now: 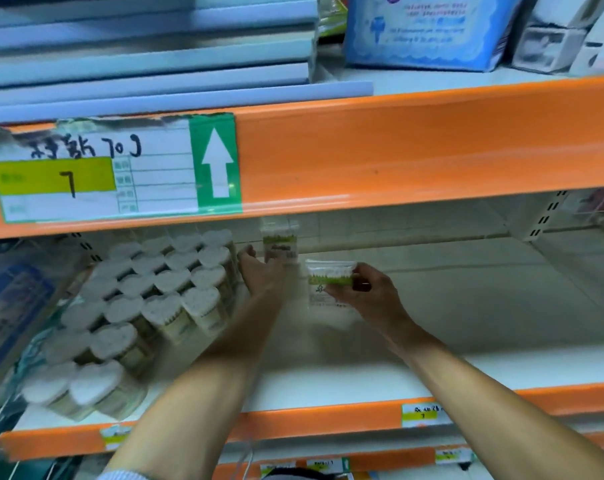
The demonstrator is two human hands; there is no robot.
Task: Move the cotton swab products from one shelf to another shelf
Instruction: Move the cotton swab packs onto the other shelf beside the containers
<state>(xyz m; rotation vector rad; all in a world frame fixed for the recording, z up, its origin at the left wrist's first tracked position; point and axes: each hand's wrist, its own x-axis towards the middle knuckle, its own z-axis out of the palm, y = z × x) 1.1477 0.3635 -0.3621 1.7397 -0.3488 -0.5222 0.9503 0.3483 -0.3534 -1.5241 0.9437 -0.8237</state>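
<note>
Head view looks into a white shelf (415, 341) with an orange front edge. The right hand (366, 292) pinches a flat clear bag of cotton swabs (328, 282) by its green-banded top, thumb and fingers curled on it; the bag hangs upright just above the shelf floor, long axis near vertical, the swabs inside lying crosswise under the band. The left hand (259, 271) reaches deeper, fingers straight and relaxed, at the side of an upright swab box (280, 247) standing near the back; contact is too blurred to tell. Just left of it, heart-lidded swab jars (148, 299) stand packed in rows, lids up. An orange beam (397, 150) above carries a handwritten label (96, 171) with a white arrow pointing up
</note>
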